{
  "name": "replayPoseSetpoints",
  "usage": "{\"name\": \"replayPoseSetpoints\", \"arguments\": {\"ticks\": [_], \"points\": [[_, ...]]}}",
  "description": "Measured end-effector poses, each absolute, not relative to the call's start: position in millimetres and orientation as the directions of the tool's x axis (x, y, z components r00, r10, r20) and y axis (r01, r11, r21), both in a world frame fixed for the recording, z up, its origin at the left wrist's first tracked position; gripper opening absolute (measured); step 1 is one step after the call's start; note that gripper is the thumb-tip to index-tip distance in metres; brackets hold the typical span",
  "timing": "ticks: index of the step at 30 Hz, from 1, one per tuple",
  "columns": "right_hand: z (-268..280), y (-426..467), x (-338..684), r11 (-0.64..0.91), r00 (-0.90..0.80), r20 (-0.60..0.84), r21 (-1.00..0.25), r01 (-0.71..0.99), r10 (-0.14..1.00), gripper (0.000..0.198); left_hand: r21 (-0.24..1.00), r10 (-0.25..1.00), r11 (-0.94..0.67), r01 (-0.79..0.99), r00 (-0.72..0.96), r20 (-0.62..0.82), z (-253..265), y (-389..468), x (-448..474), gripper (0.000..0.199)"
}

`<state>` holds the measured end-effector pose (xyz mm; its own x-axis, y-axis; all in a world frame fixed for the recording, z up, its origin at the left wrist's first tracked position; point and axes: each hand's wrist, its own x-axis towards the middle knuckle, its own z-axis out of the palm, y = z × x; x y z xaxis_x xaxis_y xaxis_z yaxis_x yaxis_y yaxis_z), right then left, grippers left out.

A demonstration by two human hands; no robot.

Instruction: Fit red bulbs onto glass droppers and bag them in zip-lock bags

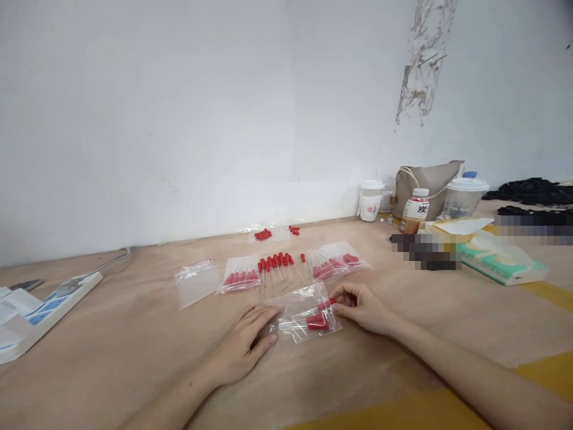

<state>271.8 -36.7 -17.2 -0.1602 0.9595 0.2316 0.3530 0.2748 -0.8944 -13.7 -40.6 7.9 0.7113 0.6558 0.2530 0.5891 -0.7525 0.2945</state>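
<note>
A clear zip bag (298, 335) lies in front of me with several glass droppers in it, their red rubber bulbs (317, 322) toward its mouth on the right. My right hand (360, 304) pinches the red bulb of one dropper (326, 304) at that mouth; the rest of this dropper reaches into the bag. My left hand (250, 340) rests with outstretched fingers against the bag's left end, thumb apart. Just behind, loose red-bulbed droppers (275, 266) lie in a row. Filled bags stand on either side, a left bag (239, 276) and a right bag (338, 263).
An unfilled zip bag (197, 282) lies to the left. Red bulbs (263, 235) sit on plastic by the wall. A power strip (58, 310) is far left. At right are a lidded cup (370, 203), a bottle (415, 212), a grey bag (430, 179) and a tissue pack (504, 263).
</note>
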Motion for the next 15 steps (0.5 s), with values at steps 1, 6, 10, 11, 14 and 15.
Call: {"name": "replayPoseSetpoints", "arguments": {"ticks": [1,6,10,11,14,15], "points": [[-17.3,-36.1,268.6,0.293,-0.165,0.246,-0.87,0.397,0.955,0.014,0.293,0.656,-0.753,0.59,0.712,0.251,7.6,-40.4,-13.7,0.042],[-16.8,-37.9,259.5,0.437,-0.307,0.32,-0.759,0.484,0.896,0.018,0.288,0.657,-0.751,0.594,0.714,0.241,6.3,-39.6,-14.4,0.04],[-7.7,-31.3,270.6,0.396,-0.301,0.286,-0.815,0.423,0.91,0.021,0.279,0.658,-0.749,0.601,0.721,0.215,7.1,-40.3,-14.8,0.04],[-2.5,-26.2,273.6,0.381,-0.257,0.29,-0.805,0.456,0.922,0.021,0.276,0.66,-0.747,0.604,0.723,0.204,7.5,-40.5,-14.6,0.039],[19.0,-1.6,274.4,0.308,-0.127,0.301,-0.694,0.65,0.945,0.015,0.272,0.667,-0.74,0.615,0.721,0.186,8.2,-41.1,-13.9,0.037],[26.2,9.0,270.7,0.248,-0.087,0.271,-0.643,0.725,0.959,0.014,0.274,0.667,-0.74,0.614,0.721,0.188,8.2,-41.3,-13.7,0.036]]}}
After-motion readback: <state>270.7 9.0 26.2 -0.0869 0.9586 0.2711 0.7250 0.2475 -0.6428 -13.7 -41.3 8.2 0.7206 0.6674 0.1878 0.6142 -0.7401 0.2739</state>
